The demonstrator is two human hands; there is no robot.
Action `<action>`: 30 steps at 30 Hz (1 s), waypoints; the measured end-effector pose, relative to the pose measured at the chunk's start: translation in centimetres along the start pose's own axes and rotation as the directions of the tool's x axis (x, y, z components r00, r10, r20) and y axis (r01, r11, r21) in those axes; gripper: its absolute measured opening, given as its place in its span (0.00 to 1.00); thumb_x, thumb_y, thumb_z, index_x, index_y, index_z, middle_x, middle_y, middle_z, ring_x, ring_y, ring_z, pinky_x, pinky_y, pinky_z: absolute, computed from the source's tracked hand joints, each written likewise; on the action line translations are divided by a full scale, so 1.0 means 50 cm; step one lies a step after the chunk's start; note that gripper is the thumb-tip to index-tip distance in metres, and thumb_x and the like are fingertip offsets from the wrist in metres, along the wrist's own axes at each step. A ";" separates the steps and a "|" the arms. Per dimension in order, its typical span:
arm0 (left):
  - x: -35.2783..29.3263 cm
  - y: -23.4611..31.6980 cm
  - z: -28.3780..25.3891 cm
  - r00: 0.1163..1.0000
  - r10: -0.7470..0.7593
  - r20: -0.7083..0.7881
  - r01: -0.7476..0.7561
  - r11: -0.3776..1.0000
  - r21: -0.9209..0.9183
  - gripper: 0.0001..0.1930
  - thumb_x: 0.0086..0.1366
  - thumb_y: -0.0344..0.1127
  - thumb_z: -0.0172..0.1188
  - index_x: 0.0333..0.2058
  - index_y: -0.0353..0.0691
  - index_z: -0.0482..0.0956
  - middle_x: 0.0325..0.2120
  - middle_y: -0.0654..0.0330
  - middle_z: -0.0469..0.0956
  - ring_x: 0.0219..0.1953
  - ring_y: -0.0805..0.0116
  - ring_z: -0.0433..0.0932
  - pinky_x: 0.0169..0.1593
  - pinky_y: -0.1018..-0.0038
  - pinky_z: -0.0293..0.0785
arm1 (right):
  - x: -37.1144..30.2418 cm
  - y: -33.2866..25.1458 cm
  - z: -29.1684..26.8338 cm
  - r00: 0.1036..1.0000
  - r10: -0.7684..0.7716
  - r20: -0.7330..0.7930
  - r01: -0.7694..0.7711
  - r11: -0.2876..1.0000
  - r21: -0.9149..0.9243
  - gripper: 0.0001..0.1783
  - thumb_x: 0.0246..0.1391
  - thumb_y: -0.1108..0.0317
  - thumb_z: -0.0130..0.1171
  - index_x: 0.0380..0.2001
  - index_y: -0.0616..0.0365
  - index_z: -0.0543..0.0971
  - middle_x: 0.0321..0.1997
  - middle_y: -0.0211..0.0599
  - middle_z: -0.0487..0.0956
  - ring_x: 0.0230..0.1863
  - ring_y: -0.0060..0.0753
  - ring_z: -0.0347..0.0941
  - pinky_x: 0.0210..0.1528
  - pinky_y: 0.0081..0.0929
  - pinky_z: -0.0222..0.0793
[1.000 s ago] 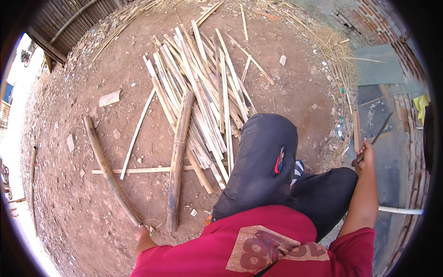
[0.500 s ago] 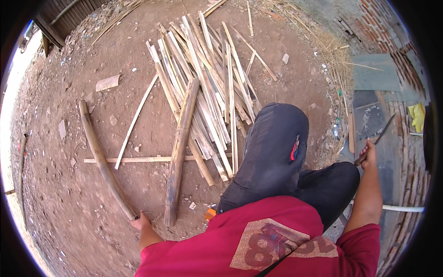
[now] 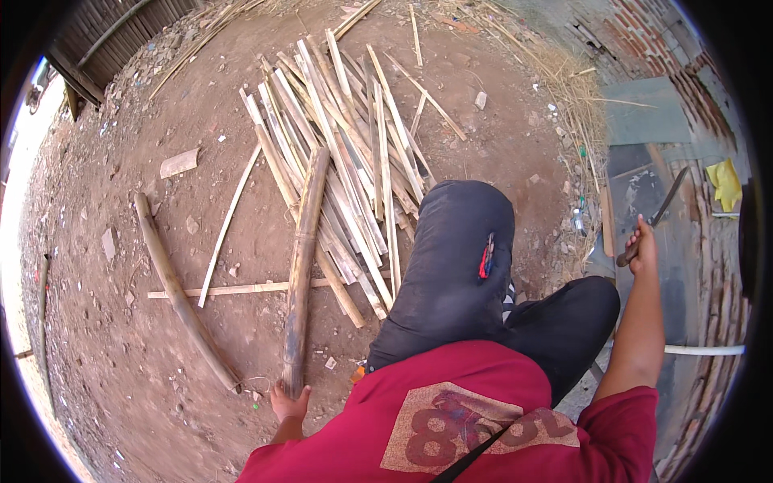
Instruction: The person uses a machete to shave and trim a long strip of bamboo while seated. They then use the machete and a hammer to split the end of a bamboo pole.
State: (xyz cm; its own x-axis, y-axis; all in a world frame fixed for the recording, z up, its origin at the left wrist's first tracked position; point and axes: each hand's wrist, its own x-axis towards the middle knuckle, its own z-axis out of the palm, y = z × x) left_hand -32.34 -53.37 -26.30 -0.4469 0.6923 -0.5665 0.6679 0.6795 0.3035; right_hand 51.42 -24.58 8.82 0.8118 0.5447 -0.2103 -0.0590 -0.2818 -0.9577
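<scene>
My left hand is at the near end of a thick bamboo pole, with its thumb on one side and its fingers on the other. The pole's far end rests over a heap of split bamboo strips. To the left lies a second, slightly bent bamboo pole, apart from my hand. Out at the right, my right hand is closed round the brown handle of a long dark-bladed machete, its blade pointing up and away.
A thin bamboo strip and a crosswise strip lie on the dirt. Dry straw and a brick wall line the right side. A yellow packet and a white pipe are near my right arm.
My left hand has left the end of the bent bamboo pole and moved right to the near end of the thick one. My right hand keeps hold of the machete.
</scene>
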 end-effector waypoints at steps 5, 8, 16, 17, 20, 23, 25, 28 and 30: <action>-0.002 -0.004 0.025 0.968 -0.211 0.135 0.184 0.965 0.186 0.55 0.54 0.46 0.76 0.74 0.40 0.51 0.63 0.40 0.68 0.66 0.39 0.68 0.68 0.51 0.67 | -0.028 0.003 0.082 0.995 -0.016 0.100 0.015 1.000 0.013 0.16 0.62 0.53 0.70 0.30 0.47 0.74 0.22 0.19 0.67 0.21 0.18 0.64 0.24 0.22 0.63; 0.029 0.002 0.041 0.956 -0.273 0.112 0.257 0.956 0.140 0.60 0.53 0.44 0.77 0.75 0.39 0.43 0.65 0.38 0.66 0.67 0.39 0.68 0.68 0.52 0.67 | -0.035 0.010 0.088 0.994 0.007 0.113 -0.002 0.999 -0.045 0.17 0.60 0.54 0.72 0.30 0.49 0.74 0.23 0.20 0.68 0.20 0.19 0.64 0.23 0.23 0.64; 0.064 -0.010 0.076 0.973 -0.230 -0.006 0.224 0.943 0.245 0.66 0.52 0.46 0.79 0.76 0.37 0.36 0.68 0.40 0.64 0.66 0.42 0.71 0.68 0.54 0.68 | -0.124 0.008 0.096 0.989 -0.034 0.147 0.065 0.976 -0.209 0.20 0.58 0.54 0.74 0.32 0.52 0.73 0.24 0.22 0.70 0.21 0.18 0.66 0.23 0.22 0.66; 0.062 -0.004 0.068 0.970 -0.241 0.015 0.231 0.943 0.241 0.66 0.51 0.46 0.78 0.76 0.38 0.37 0.67 0.41 0.66 0.66 0.42 0.71 0.68 0.53 0.69 | -0.126 0.007 0.091 0.988 -0.041 0.151 0.074 0.972 -0.221 0.20 0.58 0.55 0.74 0.32 0.53 0.73 0.24 0.22 0.70 0.21 0.18 0.65 0.23 0.22 0.65; 0.018 0.056 -0.001 0.967 -0.253 0.009 0.248 0.954 0.167 0.64 0.49 0.43 0.77 0.76 0.40 0.41 0.63 0.44 0.69 0.62 0.42 0.73 0.65 0.52 0.71 | -0.108 0.010 0.087 0.984 -0.059 0.170 0.102 0.960 -0.260 0.20 0.57 0.57 0.75 0.38 0.57 0.75 0.24 0.23 0.71 0.20 0.17 0.66 0.22 0.22 0.65; -0.006 0.040 -0.068 0.983 -0.119 -0.142 0.124 0.992 0.022 0.60 0.46 0.40 0.76 0.75 0.41 0.47 0.58 0.46 0.72 0.58 0.43 0.76 0.62 0.51 0.72 | -0.101 -0.001 0.083 0.977 -0.067 0.203 0.118 0.960 -0.252 0.20 0.57 0.58 0.74 0.40 0.59 0.76 0.23 0.23 0.71 0.20 0.17 0.66 0.22 0.21 0.64; -0.010 0.036 -0.120 0.942 0.028 -0.335 -0.046 0.998 -0.046 0.59 0.45 0.37 0.76 0.74 0.42 0.51 0.56 0.47 0.72 0.56 0.44 0.76 0.61 0.52 0.72 | -0.085 -0.026 0.097 0.966 -0.105 0.235 0.157 0.963 -0.217 0.20 0.58 0.58 0.74 0.41 0.59 0.76 0.23 0.23 0.71 0.19 0.17 0.66 0.22 0.21 0.64; -0.064 0.109 -0.309 0.791 0.224 -0.570 -0.252 0.967 0.030 0.58 0.48 0.30 0.76 0.75 0.44 0.51 0.56 0.47 0.71 0.57 0.46 0.75 0.62 0.53 0.71 | -0.062 -0.040 0.128 0.949 -0.148 0.278 0.200 0.965 -0.168 0.19 0.59 0.58 0.73 0.40 0.57 0.75 0.23 0.22 0.71 0.19 0.17 0.66 0.23 0.21 0.64; -0.061 0.159 -0.419 0.690 0.287 -0.665 -0.438 0.896 -0.067 0.56 0.53 0.27 0.74 0.77 0.46 0.48 0.58 0.46 0.69 0.60 0.48 0.73 0.65 0.54 0.69 | -0.038 -0.059 0.158 0.937 -0.166 0.308 0.221 0.963 -0.152 0.18 0.60 0.57 0.72 0.38 0.53 0.74 0.23 0.21 0.70 0.19 0.17 0.66 0.23 0.21 0.64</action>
State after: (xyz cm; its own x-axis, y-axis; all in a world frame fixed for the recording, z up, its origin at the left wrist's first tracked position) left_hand -38.14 -44.99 -6.12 -0.5117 0.8342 0.2057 0.7546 0.3219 0.5718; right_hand 45.47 -18.54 10.47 0.5913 0.8004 -0.0988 0.2107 -0.2716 -0.9391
